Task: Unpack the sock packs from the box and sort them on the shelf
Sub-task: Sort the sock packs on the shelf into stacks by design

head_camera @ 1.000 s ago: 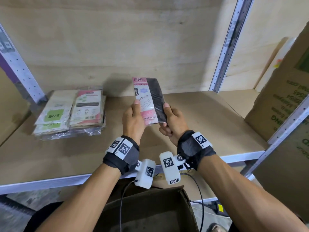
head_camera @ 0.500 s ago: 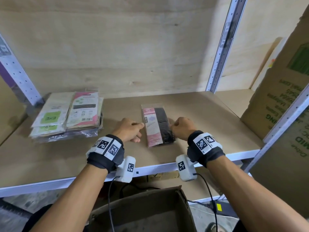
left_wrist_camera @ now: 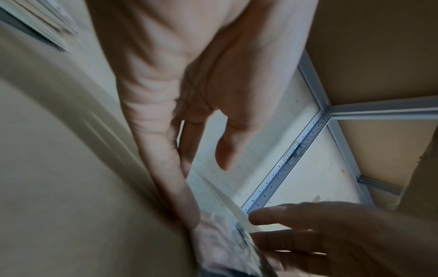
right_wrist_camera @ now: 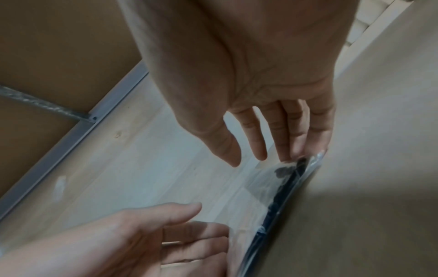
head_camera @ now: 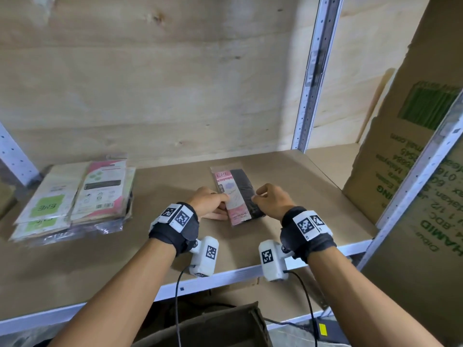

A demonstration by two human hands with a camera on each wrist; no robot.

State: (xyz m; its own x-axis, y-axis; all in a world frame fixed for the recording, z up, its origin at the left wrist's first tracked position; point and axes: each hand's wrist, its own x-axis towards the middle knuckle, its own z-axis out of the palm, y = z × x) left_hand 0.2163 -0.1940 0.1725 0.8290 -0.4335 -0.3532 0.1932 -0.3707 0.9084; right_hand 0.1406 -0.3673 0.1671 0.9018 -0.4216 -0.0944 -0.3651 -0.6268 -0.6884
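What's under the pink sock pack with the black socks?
The pink sock pack lies flat on the brown shelf board, away from the other stack. Only board shows around it; anything directly beneath is covered.

Glossy clear plastic wraps the sock pack (head_camera: 235, 194) and its dark cloth; matt brown board shelf (head_camera: 100, 256), pale grainy plywood back wall (head_camera: 175, 83), painted metal upright (head_camera: 313, 76), rough cardboard box (head_camera: 406, 156)

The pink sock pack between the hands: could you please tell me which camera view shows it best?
The head view: the pink sock pack lies flat on the shelf, label and outline visible. The left wrist view shows only a blurred corner; the right wrist view shows it edge-on.
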